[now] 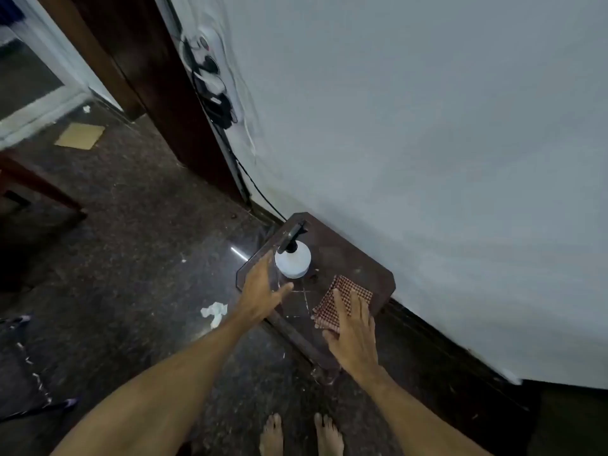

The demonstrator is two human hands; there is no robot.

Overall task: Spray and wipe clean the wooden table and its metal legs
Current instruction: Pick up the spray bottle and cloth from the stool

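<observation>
- The small wooden surface (345, 251) sits lower centre of the frame, pushed against the pale wall.
- A white spray bottle (292, 260) stands upright near its left edge, and a red checked cloth (342, 291) lies on its near right part.
- The left hand (263, 291) is just beside the bottle, its grip wide open with fingers straight and spread, holding nothing.
- The right hand (353, 334) lies flat on the cloth with fingers straight. Its grip is open, pressing the cloth rather than clutching it.
- Pale streaks (304, 297) cross the wood between the two hands, so the top looks not yet clean.
- A dark leg (296, 339) shows below the near edge. I cannot tell whether it has been wiped.
- My judgement is that the task is early: spraying looks about to begin, and wiping the top and legs remains.
- A crumpled white tissue (214, 312) lies on the floor to the left.
</observation>
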